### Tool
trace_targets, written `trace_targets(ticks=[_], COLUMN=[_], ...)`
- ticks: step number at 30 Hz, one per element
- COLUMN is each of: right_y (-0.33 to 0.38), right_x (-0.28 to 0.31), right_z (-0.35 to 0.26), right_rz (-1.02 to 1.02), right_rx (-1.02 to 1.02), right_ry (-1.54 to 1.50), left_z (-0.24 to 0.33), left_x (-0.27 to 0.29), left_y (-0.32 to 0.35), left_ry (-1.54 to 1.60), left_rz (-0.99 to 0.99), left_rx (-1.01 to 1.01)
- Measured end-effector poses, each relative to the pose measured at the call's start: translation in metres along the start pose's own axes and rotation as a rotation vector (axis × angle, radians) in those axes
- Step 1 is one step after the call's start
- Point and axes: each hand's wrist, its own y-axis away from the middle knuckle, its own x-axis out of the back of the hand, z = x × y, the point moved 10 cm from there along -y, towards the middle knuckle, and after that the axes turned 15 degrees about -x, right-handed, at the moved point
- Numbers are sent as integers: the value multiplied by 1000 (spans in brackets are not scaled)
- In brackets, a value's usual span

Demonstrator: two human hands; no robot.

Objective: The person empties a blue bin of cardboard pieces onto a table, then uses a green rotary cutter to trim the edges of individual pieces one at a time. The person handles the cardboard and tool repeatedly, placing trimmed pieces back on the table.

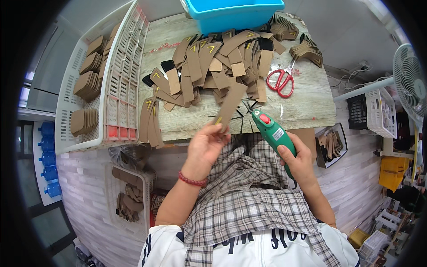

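Now my left hand [203, 147] pinches cardboard strip [229, 107], right hand [299, 156] grips green tagging gun [272, 131]; crate [71, 95] partly stacked, big pile [218, 62] left on surface [302, 107].

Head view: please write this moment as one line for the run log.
left hand: holds cardboard strip | right hand: grips green tool | table: cardboard pile, red scissors

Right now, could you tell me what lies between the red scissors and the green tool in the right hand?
In the head view, only bare wooden tabletop separates the red scissors from the green tool.
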Motion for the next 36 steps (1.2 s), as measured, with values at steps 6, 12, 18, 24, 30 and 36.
trace_targets(ticks=[6, 12, 18, 24, 30, 36], right_y=[9, 15, 15, 14, 12, 10], right_x=[7, 2, -2, -5, -3, -4], right_z=[3, 3, -1, -3, -1, -3], right_rz=[57, 72, 58, 38, 39, 26], right_rx=[1, 6, 20, 10, 2, 22], right_ry=[20, 85, 135, 118, 128, 130], left_z=[1, 15, 22, 23, 20, 13], left_x=[-55, -72, -70, -70, -69, -67], left_y=[19, 4, 0, -1, -2, -1], left_ry=[-63, -148, -200, -213, -232, -245], left_rz=[-148, -254, -214, -203, -210, -223], left_rx=[-90, -334, -480, -508, -464, -419])
